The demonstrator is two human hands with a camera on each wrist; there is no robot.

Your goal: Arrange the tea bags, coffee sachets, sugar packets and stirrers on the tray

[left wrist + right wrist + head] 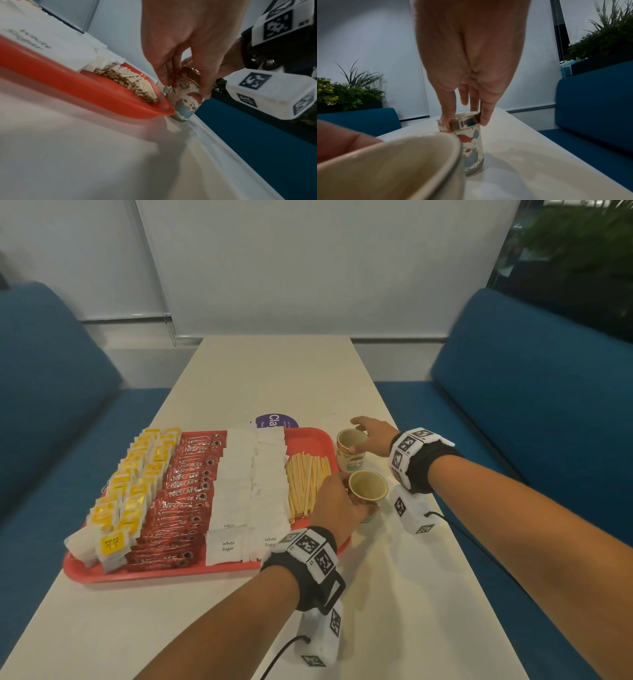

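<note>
Hiding near cup's (367,491) base (partly): left hand (337,508).

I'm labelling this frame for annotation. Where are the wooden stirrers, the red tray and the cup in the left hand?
wooden stirrers (306,484), head view, middle of the pile.
red tray (171,574), head view, near rim.
cup in the left hand (368,486), head view, inside wall.

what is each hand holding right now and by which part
The left hand grips the near cup around its side, just below the rim. The right hand holds the far cup by its rim, fingers pinching the gold band.
</note>
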